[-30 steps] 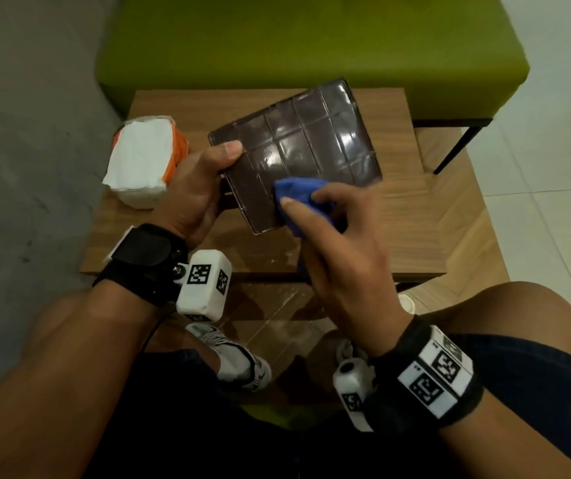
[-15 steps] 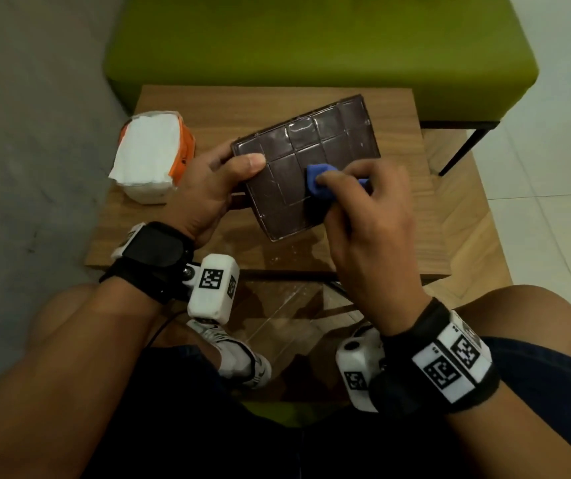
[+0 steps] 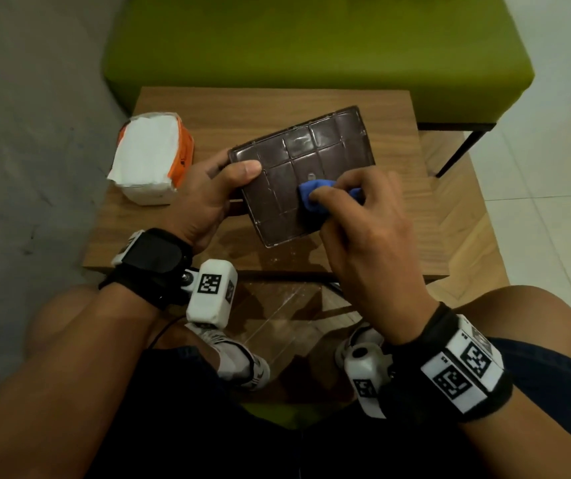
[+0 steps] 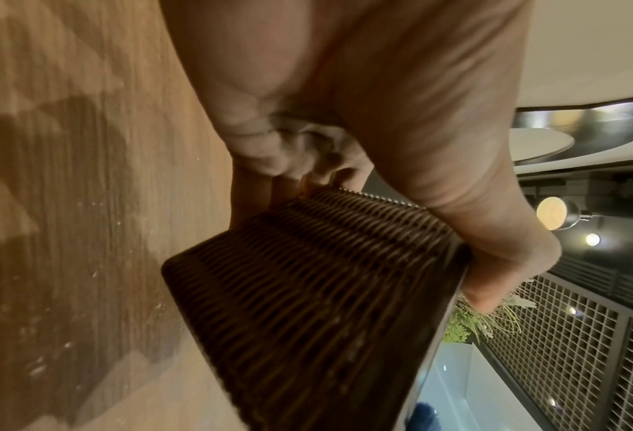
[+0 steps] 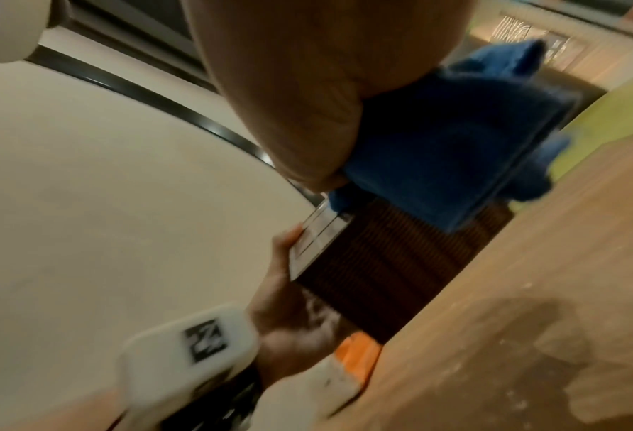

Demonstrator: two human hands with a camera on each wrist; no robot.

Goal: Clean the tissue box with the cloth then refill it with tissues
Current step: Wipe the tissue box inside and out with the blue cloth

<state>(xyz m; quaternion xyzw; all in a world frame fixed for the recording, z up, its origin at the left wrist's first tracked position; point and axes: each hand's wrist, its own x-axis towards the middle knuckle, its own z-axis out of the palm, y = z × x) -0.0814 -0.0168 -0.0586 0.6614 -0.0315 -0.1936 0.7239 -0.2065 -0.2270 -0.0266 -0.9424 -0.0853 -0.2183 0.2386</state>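
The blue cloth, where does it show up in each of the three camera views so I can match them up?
Head: blue cloth at centre, under the right hand, on the tissue box.
Left wrist: only a dark blue scrap at the bottom edge, past the box's edge.
Right wrist: upper right, large.
Shared landmark: the brown tissue box, which shows woven sides in both wrist views.
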